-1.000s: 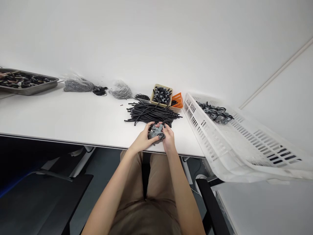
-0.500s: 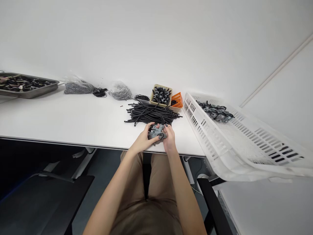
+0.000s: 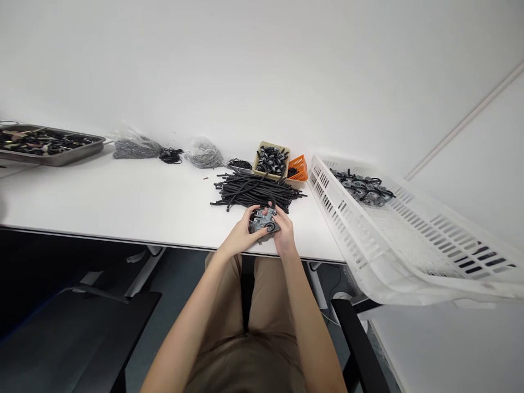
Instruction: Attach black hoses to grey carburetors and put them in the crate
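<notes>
A small grey metal part with a black hose on it is held near the front edge of the white table. My left hand wraps it from the left, fingers closed on it. My right hand grips it from the right, dark-painted fingertips on top. Just behind the hands lies a pile of black hoses.
A large white slotted crate with several grey parts sits at the right. Behind the hoses stand a tan bin of black pieces and an orange basket. Plastic bags and a metal tray lie far left. A black chair stands below.
Both hands keep hold of the grey part with only small finger shifts. The view has drifted slightly, so the table's things sit a little further right.
</notes>
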The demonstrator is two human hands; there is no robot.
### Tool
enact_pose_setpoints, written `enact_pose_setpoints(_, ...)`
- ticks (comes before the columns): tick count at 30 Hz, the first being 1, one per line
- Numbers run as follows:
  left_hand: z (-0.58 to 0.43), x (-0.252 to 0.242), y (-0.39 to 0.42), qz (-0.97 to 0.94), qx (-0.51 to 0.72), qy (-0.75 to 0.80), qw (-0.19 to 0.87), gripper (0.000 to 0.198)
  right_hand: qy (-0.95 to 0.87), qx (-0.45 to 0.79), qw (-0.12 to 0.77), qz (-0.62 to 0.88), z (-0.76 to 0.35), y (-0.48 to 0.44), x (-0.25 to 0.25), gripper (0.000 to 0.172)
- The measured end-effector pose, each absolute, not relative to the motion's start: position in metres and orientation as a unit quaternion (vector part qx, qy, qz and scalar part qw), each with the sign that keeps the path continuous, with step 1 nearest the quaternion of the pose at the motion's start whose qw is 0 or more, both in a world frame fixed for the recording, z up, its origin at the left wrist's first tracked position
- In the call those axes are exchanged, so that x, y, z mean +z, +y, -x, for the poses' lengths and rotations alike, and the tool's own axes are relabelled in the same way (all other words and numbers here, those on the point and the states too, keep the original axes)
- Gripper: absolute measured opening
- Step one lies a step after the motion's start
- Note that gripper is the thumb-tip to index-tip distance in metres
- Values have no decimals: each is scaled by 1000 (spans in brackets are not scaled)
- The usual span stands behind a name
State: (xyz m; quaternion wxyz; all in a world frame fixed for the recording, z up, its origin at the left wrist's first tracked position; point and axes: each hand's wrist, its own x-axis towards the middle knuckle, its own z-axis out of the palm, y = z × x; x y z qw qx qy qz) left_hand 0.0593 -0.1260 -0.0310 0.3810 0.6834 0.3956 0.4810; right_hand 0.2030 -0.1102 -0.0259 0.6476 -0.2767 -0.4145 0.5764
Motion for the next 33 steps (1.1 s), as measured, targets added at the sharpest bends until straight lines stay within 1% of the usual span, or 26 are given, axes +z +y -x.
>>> enact_pose_setpoints(3, -59, -31, -127, -687, 478, 392, 381, 66, -425, 563, 650, 281, -202, -110, -27, 32)
enact_pose_setpoints(9, -60, -29, -129, -687, 472, 404, 378, 66, -423, 533, 664, 310, -201, -108, -31, 23)
enact_pose_setpoints(10, -60, -28, -129, -688, 471, 403, 378, 66, -432, 527, 663, 311, -201, -108, -31, 23)
enact_pose_setpoints(13, -60, -27, -130, -693, 467, 399, 378, 68, -447, 518, 664, 300, -201, -109, -30, 29)
enact_pose_setpoints(19, -59, -28, -129, -689, 461, 413, 378, 69, -427, 546, 666, 276, -202, -110, -29, 22)
enact_pose_setpoints(28, -59, -28, -129, -687, 465, 408, 382, 68, -437, 539, 665, 276, -203, -109, -32, 23)
enact_pose_setpoints(33, -59, -28, -129, -688, 470, 404, 378, 67, -436, 535, 667, 282, -202, -109, -32, 20)
